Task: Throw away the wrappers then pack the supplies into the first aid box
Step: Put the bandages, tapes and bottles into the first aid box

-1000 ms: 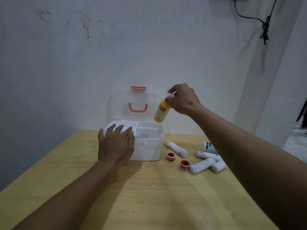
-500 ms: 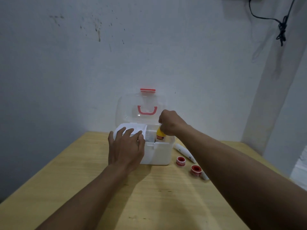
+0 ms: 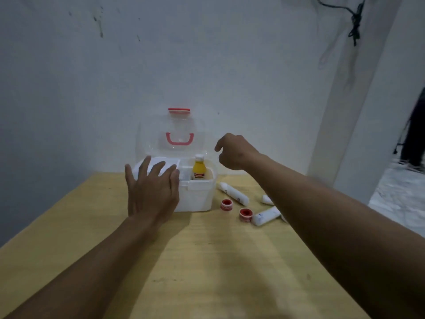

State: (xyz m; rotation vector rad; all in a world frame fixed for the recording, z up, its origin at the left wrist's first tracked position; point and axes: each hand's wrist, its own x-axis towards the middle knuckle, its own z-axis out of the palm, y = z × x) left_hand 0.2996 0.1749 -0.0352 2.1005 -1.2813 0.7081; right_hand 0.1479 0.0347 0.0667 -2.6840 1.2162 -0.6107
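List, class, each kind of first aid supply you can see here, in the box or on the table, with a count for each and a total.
Yellow bottles: 1, standing in the box
Red tape rolls: 2
White bandage rolls: 3 in view, the last partly hidden by the right arm, which may hide more
Total: 6

Both bare forearms reach forward, well apart. The left hand point(image 3: 153, 191) lies palm down with its fingers point(image 3: 161, 168) spread flat. The right hand point(image 3: 235, 153) hangs raised and empty, wrist bent, fingers loosely curled downward.
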